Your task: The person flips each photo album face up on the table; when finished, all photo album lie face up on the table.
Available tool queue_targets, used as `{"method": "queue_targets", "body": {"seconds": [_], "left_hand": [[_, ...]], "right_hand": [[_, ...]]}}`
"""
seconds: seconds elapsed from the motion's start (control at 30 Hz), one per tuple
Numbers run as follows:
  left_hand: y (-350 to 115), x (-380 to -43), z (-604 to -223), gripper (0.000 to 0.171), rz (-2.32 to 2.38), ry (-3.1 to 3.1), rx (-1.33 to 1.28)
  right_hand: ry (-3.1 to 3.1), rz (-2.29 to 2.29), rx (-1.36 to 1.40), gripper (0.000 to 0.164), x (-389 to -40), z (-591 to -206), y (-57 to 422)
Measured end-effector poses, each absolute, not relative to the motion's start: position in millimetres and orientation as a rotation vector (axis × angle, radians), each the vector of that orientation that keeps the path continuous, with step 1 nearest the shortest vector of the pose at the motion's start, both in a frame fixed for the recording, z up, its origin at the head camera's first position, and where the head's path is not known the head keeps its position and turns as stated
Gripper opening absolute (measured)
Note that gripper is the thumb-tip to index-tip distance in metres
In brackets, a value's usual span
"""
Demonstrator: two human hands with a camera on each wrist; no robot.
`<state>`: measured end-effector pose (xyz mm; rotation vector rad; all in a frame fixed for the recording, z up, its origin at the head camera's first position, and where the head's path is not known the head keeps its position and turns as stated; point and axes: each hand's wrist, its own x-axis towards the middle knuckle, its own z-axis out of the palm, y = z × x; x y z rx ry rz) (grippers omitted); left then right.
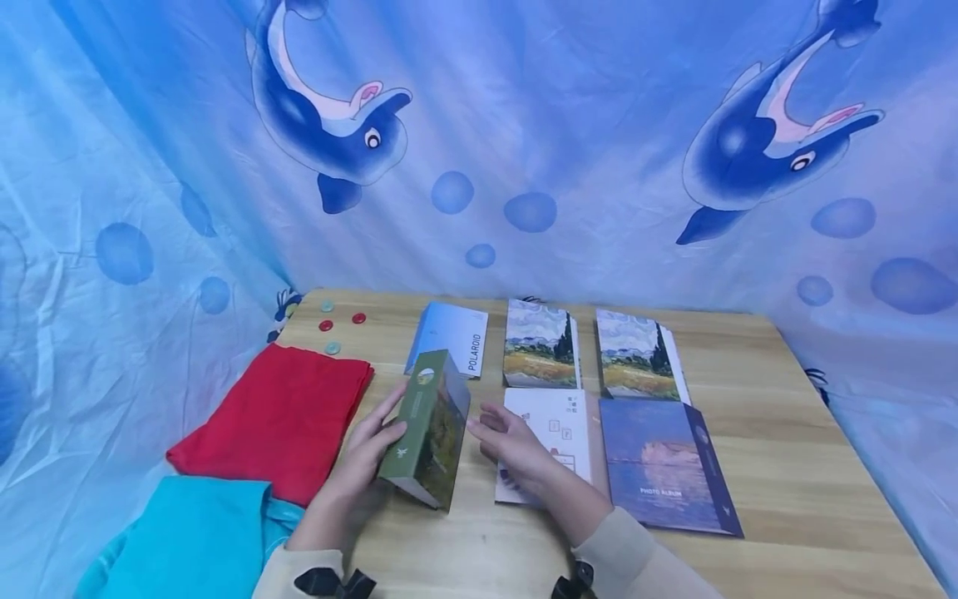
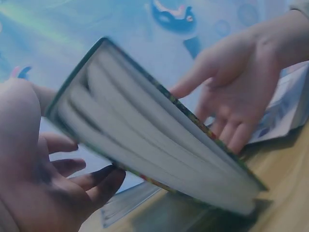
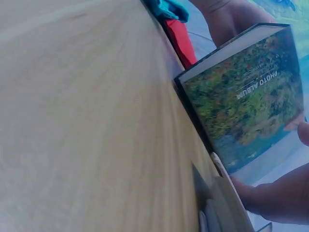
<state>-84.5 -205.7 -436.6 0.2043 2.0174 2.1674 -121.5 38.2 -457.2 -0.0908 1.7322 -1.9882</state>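
Observation:
A thick green photo album (image 1: pixel 436 437) with a garden painting on its cover stands tilted on the table, its spine toward my left hand (image 1: pixel 367 449). My left hand grips it at the spine side, thumb on the spine and the other fingers behind the back cover. In the left wrist view, the album's page edges (image 2: pixel 140 121) face the camera. My right hand (image 1: pixel 520 445) is held beside the front cover, fingers loosely bent and holding nothing. Under that hand and wrist lies a white album (image 1: pixel 550 424) with line drawings.
Behind lies a blue Polaroid album (image 1: pixel 452 329). Two landscape albums (image 1: pixel 540 345) and a purple seascape album (image 1: pixel 659 466) lie to the right. Red cloth (image 1: pixel 277 416) and turquoise cloth (image 1: pixel 187 532) are at the left. Several red and green discs (image 1: pixel 333 348) sit at the back left.

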Motion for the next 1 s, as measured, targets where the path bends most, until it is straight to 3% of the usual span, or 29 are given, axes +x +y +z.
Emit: {"method": "queue_targets", "body": {"seconds": [0.27, 0.57, 1.0], "left_hand": [[-213.4, -86.9, -451.1, 0.053, 2.081, 2.150, 0.059], [-213.3, -91.0, -459.8, 0.074, 1.892, 2.162, -0.135], [-214.3, -104.3, -456.4, 0.075, 1.822, 2.259, -0.138]], "right_hand": [[1.660, -1.957, -0.096, 0.081, -112.2, -455.8, 37.9], [1.676, -1.933, -0.083, 0.079, -111.3, -452.1, 35.1], [1.671, -1.977, -0.175, 0.074, -128.1, -455.0, 44.4]]}}
